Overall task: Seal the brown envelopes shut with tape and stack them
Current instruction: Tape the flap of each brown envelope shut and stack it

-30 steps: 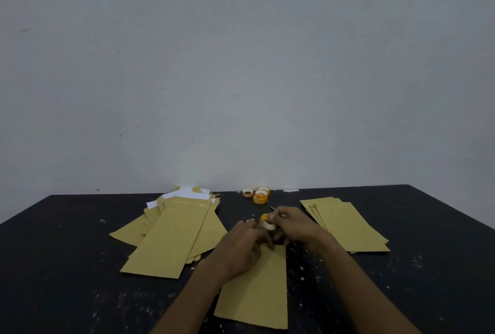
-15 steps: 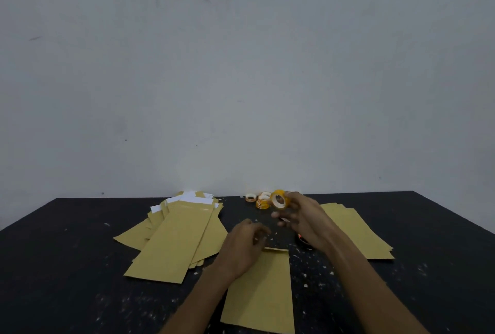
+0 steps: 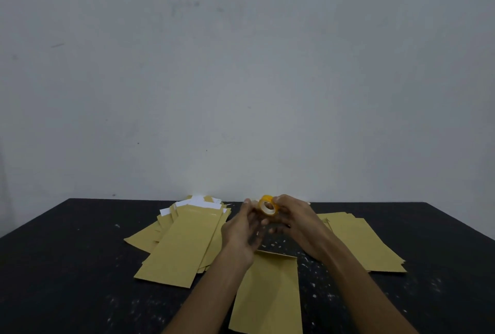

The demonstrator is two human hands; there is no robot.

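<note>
while tape in fingers, white sheets in envelopes

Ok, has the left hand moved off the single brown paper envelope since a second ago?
Yes: the left hand lifted off the top edge of the envelope, away from the person, up beside the yellow tape roll.

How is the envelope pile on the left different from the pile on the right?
The left pile is fanned out and messy; the right pile is stacked more neatly. The left pile has white paper poking out at its far end; the right pile shows none. Both are brown envelopes lying flat on the black table.
</note>
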